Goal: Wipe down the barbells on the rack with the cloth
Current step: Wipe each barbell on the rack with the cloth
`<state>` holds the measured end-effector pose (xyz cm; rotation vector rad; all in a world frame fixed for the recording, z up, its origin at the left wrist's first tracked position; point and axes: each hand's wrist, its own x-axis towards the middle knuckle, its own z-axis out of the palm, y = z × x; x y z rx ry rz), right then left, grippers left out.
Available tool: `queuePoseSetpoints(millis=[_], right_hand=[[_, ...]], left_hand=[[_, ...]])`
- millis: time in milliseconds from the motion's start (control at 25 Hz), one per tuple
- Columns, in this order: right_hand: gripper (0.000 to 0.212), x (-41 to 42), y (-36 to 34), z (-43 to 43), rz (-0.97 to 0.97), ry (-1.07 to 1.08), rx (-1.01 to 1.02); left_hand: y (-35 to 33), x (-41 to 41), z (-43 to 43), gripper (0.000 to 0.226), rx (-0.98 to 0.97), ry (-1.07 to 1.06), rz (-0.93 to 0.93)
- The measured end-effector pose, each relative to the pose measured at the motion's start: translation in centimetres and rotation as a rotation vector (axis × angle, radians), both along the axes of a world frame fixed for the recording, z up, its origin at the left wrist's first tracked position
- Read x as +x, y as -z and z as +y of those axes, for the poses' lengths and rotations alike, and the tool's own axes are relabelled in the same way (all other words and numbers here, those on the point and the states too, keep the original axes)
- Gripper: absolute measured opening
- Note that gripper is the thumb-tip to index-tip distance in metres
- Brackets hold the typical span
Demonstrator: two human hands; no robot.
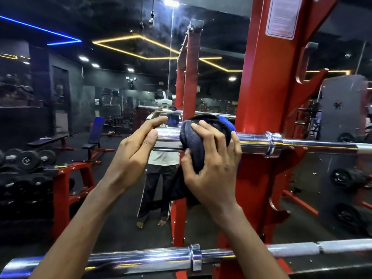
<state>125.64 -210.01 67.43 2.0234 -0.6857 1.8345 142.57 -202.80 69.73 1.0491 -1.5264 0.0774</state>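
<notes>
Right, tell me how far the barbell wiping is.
Done: cannot tell; no chrome looks cleaner. In hand: right hand grips the dark blue cloth round the sleeve of the upper chrome barbell on the red steel rack, left hand touching its end. Left: likely the lower chrome barbell, untouched.

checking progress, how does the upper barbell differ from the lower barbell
The upper barbell has the cloth round its sleeve, gripped by the right hand, left hand touching its end; the lower barbell carries no cloth or hand. The upper barbell sits higher, the lower barbell nearer the camera. Both are chrome.
</notes>
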Motion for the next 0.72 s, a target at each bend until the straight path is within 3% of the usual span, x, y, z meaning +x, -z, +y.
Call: queuePoseSetpoints(millis=[240,400,520,720], right_hand=[[0.037,0.1,-1.3,-0.2,-0.221,0.038,0.11],[0.031,4.4,-1.8,1.7,-0.241,0.086,0.144],[0.033,5.6,0.4,3.1,-0.191,-0.032,0.092],[0.034,6.4,-0.5,3.2,-0.243,-0.01,0.073]], left_hand=[[-0.5,2.5,-0.5,0.045,0.089,0.188,-0.045],[-0.4,2.9,-1.3,0.049,0.087,0.218,-0.028],[0.1,2.3,-1.5,0.052,0.076,0.289,0.096],[-0.1,2.2,-1.2,0.058,0.128,0.504,0.239]])
